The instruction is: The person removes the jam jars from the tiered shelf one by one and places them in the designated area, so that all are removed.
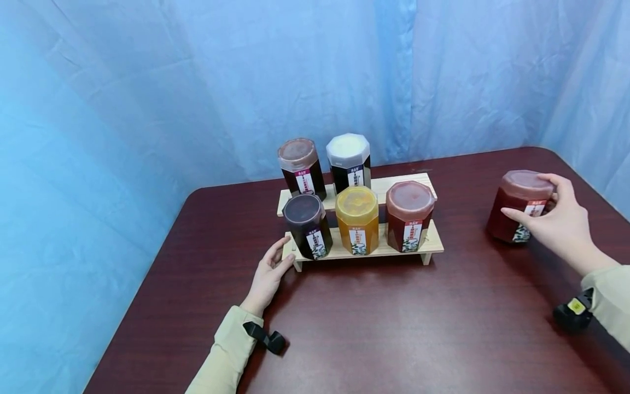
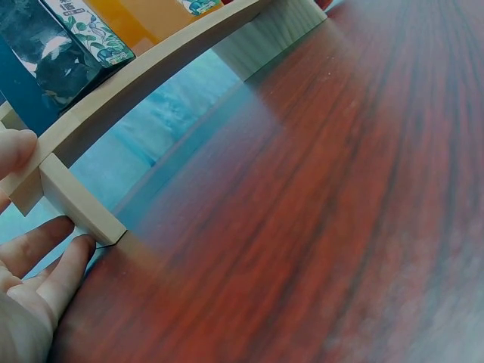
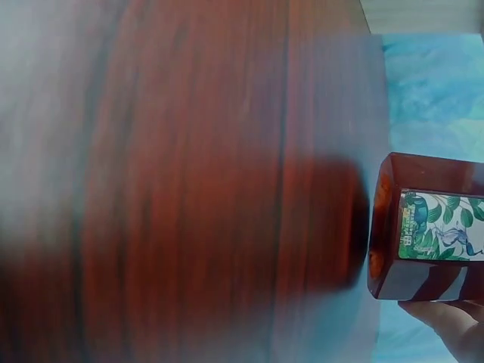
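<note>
At the right side of the table, my right hand [image 1: 566, 224] grips a dark red jar [image 1: 504, 213] around its upper part, thumb in front and fingers behind. The right wrist view shows the jar's base and its leafy label [image 3: 442, 227] close over the tabletop. My left hand [image 1: 263, 282] holds the left end of a two-step wooden rack [image 1: 339, 251]. In the left wrist view, its thumb [image 2: 15, 151] lies at the shelf's edge and the other fingers are by the rack's leg [image 2: 82, 200].
On the lower step stand a dark purple jar [image 1: 302, 230], a yellow jar [image 1: 358, 219] and a red jar [image 1: 408, 213]. Behind them, a brown-lidded jar [image 1: 302, 169] and a white-lidded jar [image 1: 349, 164] occupy the upper step. Blue curtains [image 1: 295, 82] surround the dark wooden table [image 1: 384, 328].
</note>
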Demonstrator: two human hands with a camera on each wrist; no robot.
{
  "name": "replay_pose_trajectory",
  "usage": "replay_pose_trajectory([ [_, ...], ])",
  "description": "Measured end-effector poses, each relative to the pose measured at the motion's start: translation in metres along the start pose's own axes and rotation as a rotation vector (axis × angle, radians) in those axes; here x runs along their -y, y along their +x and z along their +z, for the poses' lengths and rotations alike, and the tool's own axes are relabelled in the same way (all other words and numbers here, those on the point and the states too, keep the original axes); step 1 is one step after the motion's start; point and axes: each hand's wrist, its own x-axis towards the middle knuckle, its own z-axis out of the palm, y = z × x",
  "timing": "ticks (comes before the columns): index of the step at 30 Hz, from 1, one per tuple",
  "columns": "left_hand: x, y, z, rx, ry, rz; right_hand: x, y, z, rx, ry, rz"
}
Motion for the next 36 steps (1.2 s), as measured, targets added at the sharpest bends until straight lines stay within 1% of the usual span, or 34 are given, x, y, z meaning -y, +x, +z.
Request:
replay_pose_trajectory([
  [3, 0.0, -0.001, 0.0, 0.003, -0.002, 0.004, -0.008, 0.002, -0.001, -0.005, -0.025, 0.005],
  [10, 0.001, -0.001, 0.0, -0.002, -0.009, 0.002, -0.015, 0.01, -0.009, 0.004, -0.052, 0.011],
  [14, 0.002, -0.001, 0.0, -0.009, 0.003, 0.004, -0.031, 0.017, -0.008, -0.002, -0.079, 0.012],
  [16, 0.002, -0.001, 0.0, -0.012, 0.01, 0.01, -0.037, 0.02, -0.009, 0.004, -0.053, 0.013],
  [18, 0.002, -0.001, 0.0, -0.011, 0.014, 0.013, -0.044, 0.024, -0.009, 0.005, -0.054, 0.012],
  [20, 0.001, 0.0, 0.0, -0.009, 0.014, 0.012, -0.047, 0.027, -0.01, 0.014, -0.048, 0.011],
  [23, 0.001, 0.0, 0.0, -0.006, 0.01, 0.005, -0.043, 0.028, -0.015, 0.04, -0.06, 0.016],
  [26, 0.001, 0.0, 0.0, -0.006, 0.015, 0.006, -0.035, 0.027, -0.019, 0.054, -0.075, 0.016],
  [28, 0.001, 0.0, 0.0, -0.008, 0.016, 0.007, -0.029, 0.025, -0.021, 0.063, -0.059, 0.008],
  [32, 0.001, 0.0, 0.0, -0.012, 0.009, 0.007, -0.024, 0.027, -0.023, 0.047, -0.066, -0.007],
  [36, 0.001, -0.001, 0.001, -0.015, 0.003, 0.005, -0.026, 0.03, -0.024, 0.035, -0.079, -0.022],
])
